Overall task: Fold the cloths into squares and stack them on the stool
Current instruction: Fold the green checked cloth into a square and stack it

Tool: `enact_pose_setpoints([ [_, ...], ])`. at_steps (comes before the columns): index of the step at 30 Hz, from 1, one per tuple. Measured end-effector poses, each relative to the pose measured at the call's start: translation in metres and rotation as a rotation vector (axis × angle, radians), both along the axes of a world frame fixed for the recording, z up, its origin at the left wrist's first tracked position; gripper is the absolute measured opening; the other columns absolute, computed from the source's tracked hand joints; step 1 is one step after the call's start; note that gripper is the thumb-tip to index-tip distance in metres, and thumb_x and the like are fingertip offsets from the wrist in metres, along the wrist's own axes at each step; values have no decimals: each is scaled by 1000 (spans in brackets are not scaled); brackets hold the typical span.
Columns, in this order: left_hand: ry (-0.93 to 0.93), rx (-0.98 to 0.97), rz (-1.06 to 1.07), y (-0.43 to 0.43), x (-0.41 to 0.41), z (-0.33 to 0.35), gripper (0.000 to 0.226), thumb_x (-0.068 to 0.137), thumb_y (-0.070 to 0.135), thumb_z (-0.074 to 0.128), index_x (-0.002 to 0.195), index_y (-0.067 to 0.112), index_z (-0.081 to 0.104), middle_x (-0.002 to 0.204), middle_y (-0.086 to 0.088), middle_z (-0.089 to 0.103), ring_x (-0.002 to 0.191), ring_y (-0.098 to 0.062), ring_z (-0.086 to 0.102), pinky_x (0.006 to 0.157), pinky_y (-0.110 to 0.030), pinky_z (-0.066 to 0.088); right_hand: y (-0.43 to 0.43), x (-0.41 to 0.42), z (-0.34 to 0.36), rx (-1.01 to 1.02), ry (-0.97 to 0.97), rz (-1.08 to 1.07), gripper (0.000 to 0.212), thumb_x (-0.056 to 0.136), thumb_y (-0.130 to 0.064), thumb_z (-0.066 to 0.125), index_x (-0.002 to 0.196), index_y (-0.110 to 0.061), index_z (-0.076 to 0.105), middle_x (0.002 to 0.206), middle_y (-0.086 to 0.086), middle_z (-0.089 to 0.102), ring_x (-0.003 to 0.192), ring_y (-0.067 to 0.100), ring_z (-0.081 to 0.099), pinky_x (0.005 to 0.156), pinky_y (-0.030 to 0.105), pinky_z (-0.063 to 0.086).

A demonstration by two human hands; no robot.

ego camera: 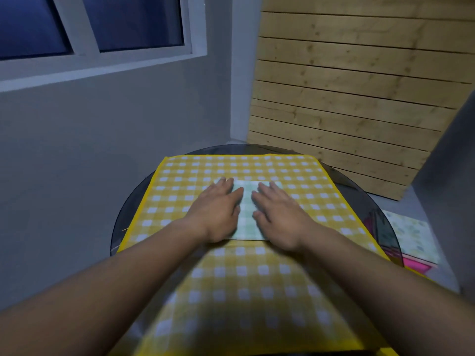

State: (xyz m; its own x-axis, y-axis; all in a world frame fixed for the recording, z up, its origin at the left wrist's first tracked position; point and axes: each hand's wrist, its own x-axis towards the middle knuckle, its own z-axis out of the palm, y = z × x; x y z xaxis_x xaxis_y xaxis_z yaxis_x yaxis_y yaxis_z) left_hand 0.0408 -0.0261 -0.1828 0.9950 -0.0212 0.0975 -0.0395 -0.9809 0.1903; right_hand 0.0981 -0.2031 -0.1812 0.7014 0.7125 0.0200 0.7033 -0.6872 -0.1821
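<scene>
A small pale green checked cloth [247, 209], folded to a rectangle, lies in the middle of a large yellow checked cloth [257, 273] spread over a round dark glass table [128, 209]. My left hand [218, 211] presses flat on the green cloth's left half with straight fingers. My right hand [279, 214] presses flat on its right half the same way. To the right, below the table, a folded pale patterned cloth [411, 235] lies on a pink stool [416, 265].
A grey wall with a window [90, 24] stands at the left and back. A wooden slatted panel [347, 98] leans at the back right. A grey surface [452, 201] rises at the far right edge.
</scene>
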Motion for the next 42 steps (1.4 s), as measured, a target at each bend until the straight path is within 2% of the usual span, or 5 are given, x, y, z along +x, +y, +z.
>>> enact_pose_setpoints([
  [13,246,29,73,0,-2,-26,72,101,57,13,158,18,-7,165,2,-17,150,-14,-22,124,-41,-9,-9,6,-22,-183,96,-60,68,102,-51,13,157,-18,-7,164,-4,-16,150,15,-21,123,42,-10],
  [26,241,-31,109,-3,-10,-19,77,100,61,17,159,17,-4,166,1,-16,151,-13,-18,124,-39,-7,-23,8,-17,-112,125,-132,67,102,-47,15,157,-14,-1,166,1,-9,152,12,-11,122,41,-11],
  [30,119,-351,140,1,-12,-5,73,98,47,49,156,14,20,166,-7,9,153,-20,8,123,-35,12,-29,9,-9,124,114,-247,58,99,-49,31,146,-15,33,157,5,31,146,23,17,119,40,15],
  [35,-38,-500,453,17,-11,11,80,80,45,76,143,13,39,138,-10,50,122,-27,55,97,-36,47,-31,9,8,472,270,-435,50,91,-34,60,137,-17,47,134,2,51,122,23,51,101,36,43],
  [42,180,-672,570,19,-11,30,46,71,35,87,81,13,47,73,-5,51,62,-21,45,57,-29,33,-20,14,20,519,558,-626,24,78,-19,73,71,-15,50,71,5,50,62,21,45,58,25,36],
])
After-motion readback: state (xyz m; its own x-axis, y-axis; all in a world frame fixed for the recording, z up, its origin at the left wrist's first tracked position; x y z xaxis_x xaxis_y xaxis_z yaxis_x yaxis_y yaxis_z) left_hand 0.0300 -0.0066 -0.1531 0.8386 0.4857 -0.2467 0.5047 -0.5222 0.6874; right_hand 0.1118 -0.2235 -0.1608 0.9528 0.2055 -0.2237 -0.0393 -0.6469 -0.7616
